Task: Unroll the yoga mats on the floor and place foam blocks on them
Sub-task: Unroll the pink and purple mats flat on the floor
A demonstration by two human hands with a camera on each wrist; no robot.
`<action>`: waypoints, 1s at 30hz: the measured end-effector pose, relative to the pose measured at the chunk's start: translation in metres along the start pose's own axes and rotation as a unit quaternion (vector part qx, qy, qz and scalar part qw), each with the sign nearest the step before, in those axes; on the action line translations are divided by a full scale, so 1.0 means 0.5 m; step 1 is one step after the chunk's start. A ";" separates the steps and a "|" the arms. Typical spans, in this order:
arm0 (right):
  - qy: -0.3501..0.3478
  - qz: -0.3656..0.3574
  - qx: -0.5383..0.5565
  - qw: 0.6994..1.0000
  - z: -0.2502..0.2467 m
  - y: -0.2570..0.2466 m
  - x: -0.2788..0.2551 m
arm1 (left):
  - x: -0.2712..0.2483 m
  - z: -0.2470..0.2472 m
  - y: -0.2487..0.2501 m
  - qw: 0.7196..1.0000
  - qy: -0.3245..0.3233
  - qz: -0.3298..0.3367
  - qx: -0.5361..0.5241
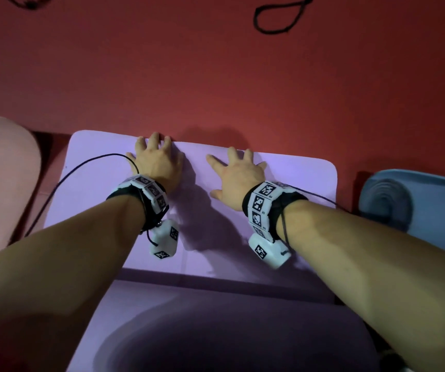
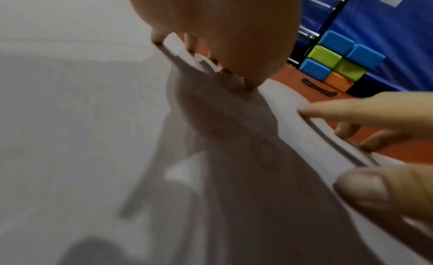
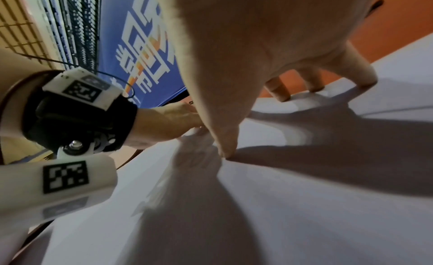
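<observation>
Purple yoga mat (image 1: 283, 183): matt foam-like sheet, smooth and faintly textured, with a soft rounded edge. Red floor (image 1: 216, 76): matt, even covering with a fine grain. Rolled blue mat (image 1: 393, 202): matt foam, its coiled layers showing at the end. Pink mat (image 1: 1, 170): matt, smooth. Foam blocks (image 2: 339, 63): matt blue, green and orange foam with softly rounded corners. Wrist bands (image 1: 264, 205): white hard-plastic tiles with printed black-and-white markers over black cloth straps. Black cords (image 1: 277, 17) on the floor: thin, dull, woven-looking.
</observation>
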State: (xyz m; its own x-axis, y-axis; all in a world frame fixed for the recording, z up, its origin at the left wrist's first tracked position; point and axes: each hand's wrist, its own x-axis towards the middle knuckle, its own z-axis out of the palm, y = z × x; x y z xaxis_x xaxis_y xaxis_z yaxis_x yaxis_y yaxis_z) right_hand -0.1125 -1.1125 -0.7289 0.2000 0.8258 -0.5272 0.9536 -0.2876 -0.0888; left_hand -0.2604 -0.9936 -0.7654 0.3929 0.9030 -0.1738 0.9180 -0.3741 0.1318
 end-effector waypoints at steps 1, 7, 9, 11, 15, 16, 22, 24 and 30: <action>-0.007 0.011 0.000 1.000 0.002 -0.008 0.004 | 0.003 -0.006 0.002 1.000 0.007 -0.002 -0.008; 0.000 0.038 0.010 0.999 0.008 -0.003 0.015 | 0.032 -0.019 -0.039 0.998 0.007 -0.047 -0.032; 0.044 0.025 0.025 0.998 0.012 0.019 0.010 | 0.042 -0.025 -0.067 0.996 0.009 -0.082 -0.040; 0.078 0.019 0.028 0.996 0.020 0.049 0.005 | 0.042 -0.030 -0.092 0.991 0.005 -0.134 -0.027; 0.128 0.040 0.038 0.990 0.036 0.123 -0.003 | 0.033 -0.025 -0.116 0.981 -0.016 -0.190 -0.034; 0.133 0.031 0.026 0.990 0.041 0.133 -0.006 | 0.033 -0.023 -0.118 0.979 -0.024 -0.198 -0.036; 0.101 0.024 0.010 0.995 0.075 0.158 0.004 | 0.043 -0.024 -0.131 0.976 -0.043 -0.211 -0.044; 0.080 0.003 0.025 0.996 0.081 0.175 0.009 | 0.043 -0.026 -0.131 0.976 -0.049 -0.208 -0.046; 0.067 0.000 0.021 0.998 0.081 0.176 0.012 | 0.046 -0.042 -0.131 0.977 -0.074 -0.198 -0.041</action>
State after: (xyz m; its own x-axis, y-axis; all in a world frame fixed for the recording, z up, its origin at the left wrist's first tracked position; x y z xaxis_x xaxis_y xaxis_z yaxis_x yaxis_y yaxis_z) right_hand -0.0362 -1.1525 -0.7740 0.2311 0.8820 -0.4107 0.9437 -0.3058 -0.1258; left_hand -0.3128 -0.9439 -0.7573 0.0165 0.9309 -0.3650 0.9945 0.0224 0.1021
